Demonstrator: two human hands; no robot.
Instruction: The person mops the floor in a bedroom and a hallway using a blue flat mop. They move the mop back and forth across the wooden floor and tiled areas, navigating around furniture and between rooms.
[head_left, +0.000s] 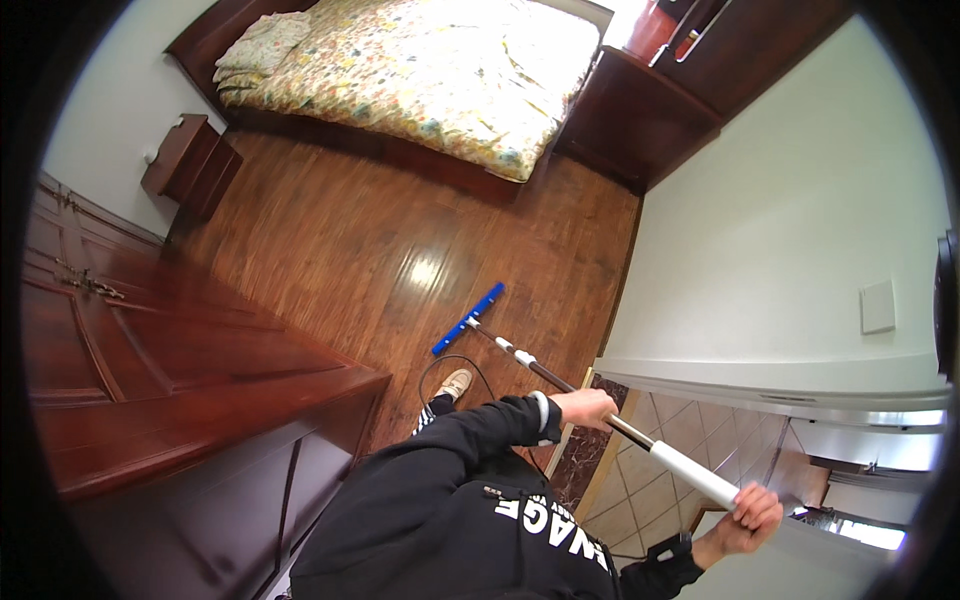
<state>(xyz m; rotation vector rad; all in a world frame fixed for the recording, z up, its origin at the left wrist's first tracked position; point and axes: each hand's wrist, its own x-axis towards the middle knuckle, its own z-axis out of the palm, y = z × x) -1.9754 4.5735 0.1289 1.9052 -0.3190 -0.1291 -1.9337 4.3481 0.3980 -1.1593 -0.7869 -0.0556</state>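
A long-handled floor mop or squeegee (555, 376) slants across the view, its narrow blue head (469, 319) down on the wooden floor. The brown pole has white joints and a white grip sleeve (694, 474) at its upper end. Around the bare pole, just below that sleeve, my left hand (589, 409) is closed. My right hand (754, 517) wraps the top end of the white sleeve. Which kind of edge or pad the blue head has underneath is hidden. One of my shoes (454, 384) shows on the floor close behind the head.
A bed (420, 82) with a floral cover stands ahead, a small nightstand (191, 165) at its left. Dark red wooden cabinets (225, 360) flank the left; another (641, 112) stands at upper right. A stone threshold (585, 461) meets a tiled floor (652, 480) beside a white wall (765, 247).
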